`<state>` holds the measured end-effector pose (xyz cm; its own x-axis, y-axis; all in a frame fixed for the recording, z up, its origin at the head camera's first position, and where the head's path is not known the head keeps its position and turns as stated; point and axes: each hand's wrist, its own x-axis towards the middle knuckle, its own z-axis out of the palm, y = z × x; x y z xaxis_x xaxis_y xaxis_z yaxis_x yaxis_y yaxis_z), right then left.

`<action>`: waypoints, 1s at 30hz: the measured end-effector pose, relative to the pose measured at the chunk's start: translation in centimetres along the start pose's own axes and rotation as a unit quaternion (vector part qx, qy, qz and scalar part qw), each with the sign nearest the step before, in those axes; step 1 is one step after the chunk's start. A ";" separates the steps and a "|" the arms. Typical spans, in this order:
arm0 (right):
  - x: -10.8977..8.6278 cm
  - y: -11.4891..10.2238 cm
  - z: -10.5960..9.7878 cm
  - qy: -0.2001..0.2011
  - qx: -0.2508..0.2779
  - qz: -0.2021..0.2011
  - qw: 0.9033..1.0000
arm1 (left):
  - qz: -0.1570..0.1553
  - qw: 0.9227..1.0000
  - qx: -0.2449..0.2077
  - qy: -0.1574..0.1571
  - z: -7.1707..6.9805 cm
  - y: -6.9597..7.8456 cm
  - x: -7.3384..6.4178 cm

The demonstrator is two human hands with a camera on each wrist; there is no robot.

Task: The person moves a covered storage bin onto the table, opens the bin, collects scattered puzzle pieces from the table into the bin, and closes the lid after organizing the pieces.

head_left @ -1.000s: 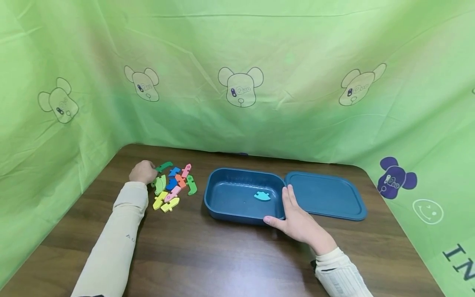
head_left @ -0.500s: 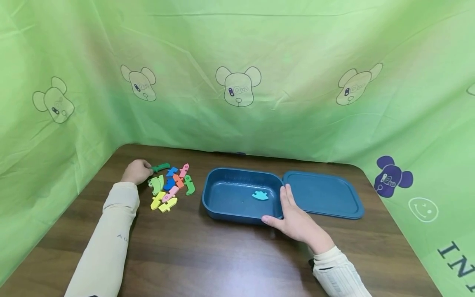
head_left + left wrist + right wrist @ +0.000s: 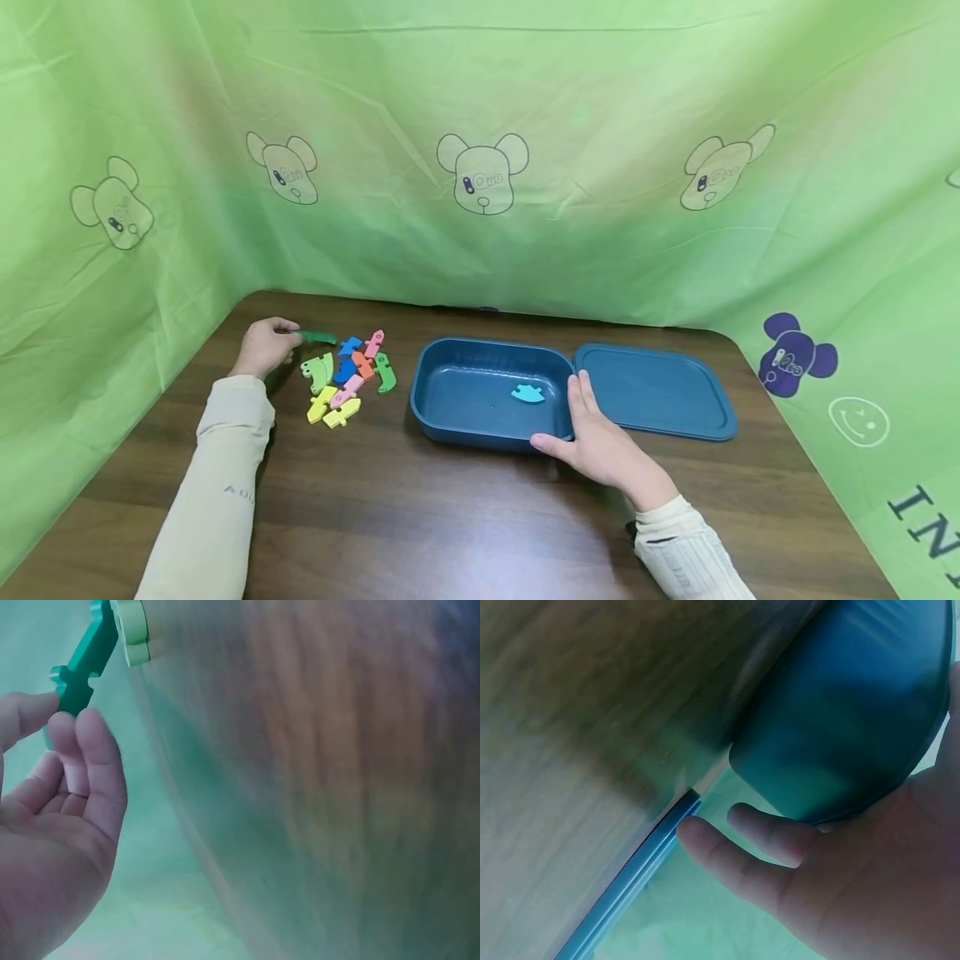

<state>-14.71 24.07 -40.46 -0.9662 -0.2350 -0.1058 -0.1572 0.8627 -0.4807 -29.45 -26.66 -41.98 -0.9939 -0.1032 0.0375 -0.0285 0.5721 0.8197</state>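
Between thumb and fingertips my left hand pinches a dark green puzzle piece by one end, at the far left of the table. Beside it lies a small heap of coloured puzzle pieces: a light green piece, an orange piece, a yellow piece and several others. My right hand rests with fingers straight against the right end of a blue plastic box, its thumb at the front rim. Inside the box lies one turquoise puzzle piece.
A blue lid lies flat right of the box, close to the right fingers. The brown wooden table ends at a green printed cloth hanging behind and on both sides.
My left hand has drawn back to the left and slightly up, taking the dark green piece off the heap's far edge. The right hand and the box have stayed put.
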 end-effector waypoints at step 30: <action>-0.1 0.2 0.1 0.000 0.009 -0.003 1.000 | 0.084 0.975 -0.203 -0.011 2.4 6.4 -2.3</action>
<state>-14.66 24.19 -40.61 -0.9652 -0.2404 -0.1031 -0.1596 0.8533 -0.4964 -27.59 -20.82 -38.20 -0.9830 -0.0157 0.1832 0.1759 0.2091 0.9619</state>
